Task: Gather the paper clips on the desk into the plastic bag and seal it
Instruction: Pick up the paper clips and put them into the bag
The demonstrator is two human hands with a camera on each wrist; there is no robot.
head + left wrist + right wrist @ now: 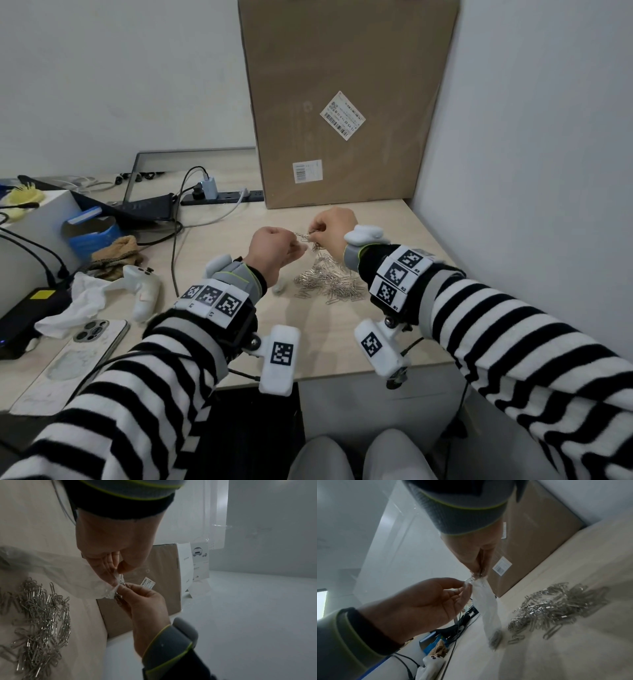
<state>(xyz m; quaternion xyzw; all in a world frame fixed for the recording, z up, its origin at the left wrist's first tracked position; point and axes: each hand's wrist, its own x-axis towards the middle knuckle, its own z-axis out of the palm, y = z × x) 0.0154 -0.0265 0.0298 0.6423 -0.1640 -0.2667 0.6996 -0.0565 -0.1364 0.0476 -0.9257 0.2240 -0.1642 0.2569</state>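
Observation:
My left hand (294, 245) pinches the rim of a small clear plastic bag (486, 607), which hangs down to the desk with a few clips (495, 638) at its bottom. My right hand (317, 233) pinches a bunch of silver paper clips (120, 597) right at the bag's mouth, fingertips touching the left hand's. In the left wrist view the left hand (118, 572) and the right hand (123, 589) meet at the crumpled rim. A loose pile of paper clips (329, 282) lies on the desk (342, 342) just below both hands.
A tall cardboard box (342, 102) stands right behind the hands, with a wall close on the right. To the left are a power strip (222, 197) with cables, a blue box (92, 233), a white controller (144, 291), a tissue (85, 301) and a phone (92, 335).

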